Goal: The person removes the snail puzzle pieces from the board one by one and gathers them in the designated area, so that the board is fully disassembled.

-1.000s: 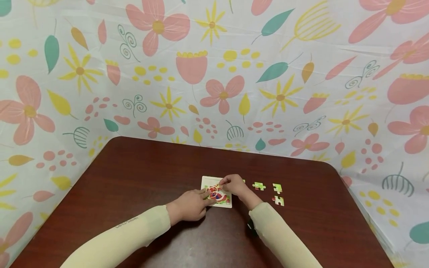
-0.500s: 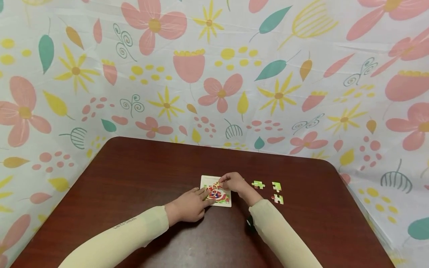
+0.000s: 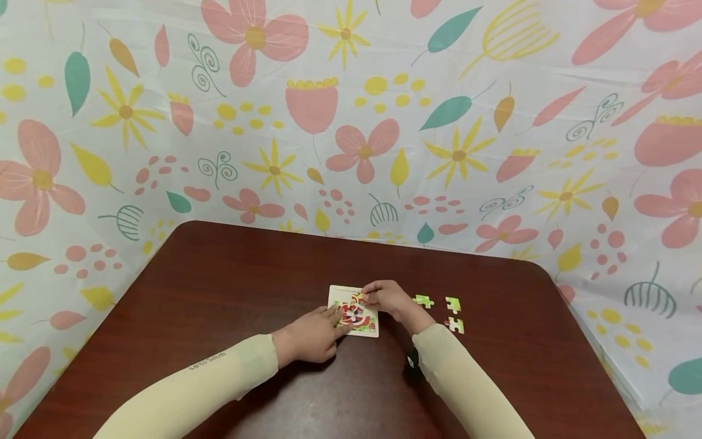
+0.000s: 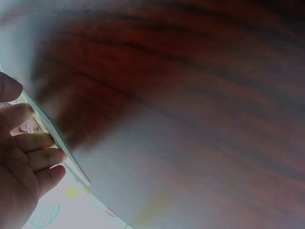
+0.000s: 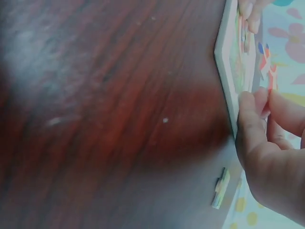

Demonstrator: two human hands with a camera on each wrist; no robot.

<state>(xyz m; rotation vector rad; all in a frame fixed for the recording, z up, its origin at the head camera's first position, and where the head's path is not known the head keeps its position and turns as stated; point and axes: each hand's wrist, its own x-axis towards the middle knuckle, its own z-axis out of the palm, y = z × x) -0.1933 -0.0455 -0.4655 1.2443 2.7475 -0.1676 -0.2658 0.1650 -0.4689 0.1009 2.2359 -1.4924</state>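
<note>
Currently the board (image 3: 342,292) is lying flat on the table (image 3: 247,274), near its middle; clock hours below are taken from the board's centre, head view. Its picture (image 3: 355,316) is showing red, blue and green, with bare backing at eleven.

The left hand (image 3: 314,336) is reaching in from eight o'clock and resting on the board's near-left part. Judgement: it is probably bracing the board so that it is not sliding under the other hand's work. Its fingers (image 4: 40,140) are lying fairly straight, with slight gaps between them, touching the board and pinching nothing.

The right hand (image 3: 390,300) is coming in from between two and three o'clock, fingertips over the upper right of the picture. Thumb and finger are drawing close together and pinching a piece (image 3: 358,297). In the right wrist view red parts are standing up beyond the fingertips, so the piece is seemingly tilting; whether it is touching the backing, I cannot tell. An edge grip is likely leaving its underside free for seating.

Three loose pieces are lying apart from the board: one (image 3: 423,300) just before three, another (image 3: 453,304) farther out at three, the last (image 3: 456,325) just past three. They are presumably waiting within easy reach of the right hand.
</note>
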